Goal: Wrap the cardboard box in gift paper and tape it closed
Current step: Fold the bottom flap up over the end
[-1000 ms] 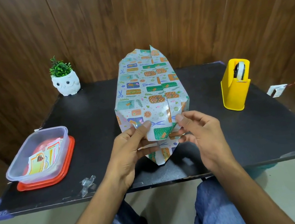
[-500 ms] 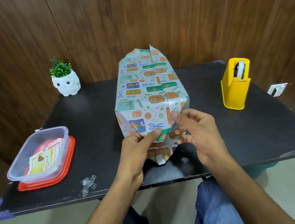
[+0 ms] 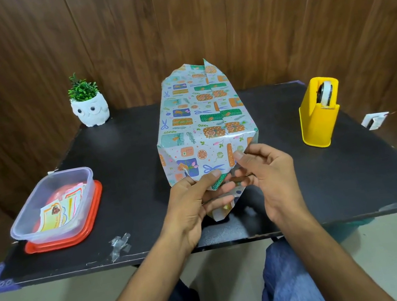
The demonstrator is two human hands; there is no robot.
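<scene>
A box wrapped in patterned gift paper [image 3: 200, 120] lies lengthwise in the middle of the black table [image 3: 343, 178]; the cardboard itself is hidden. At its near end the paper hangs down as a folded flap [image 3: 222, 211]. My left hand [image 3: 196, 203] pinches this flap between thumb and fingers. My right hand [image 3: 265, 173] touches the flap's right side with fingertips and thumb. The far end of the paper stands open and ragged. A yellow tape dispenser [image 3: 318, 113] stands to the right.
A clear plastic tub of stickers [image 3: 52, 202] sits on a red lid at the left. A white owl pot with a plant [image 3: 89, 108] stands at the back left. Crumpled tape [image 3: 120, 245] lies near the front edge. A wood-panelled wall rises behind.
Both hands slid down the near end, pressing the paper flap lower against the box. My right hand has opened its fingers a little and shifted right.
</scene>
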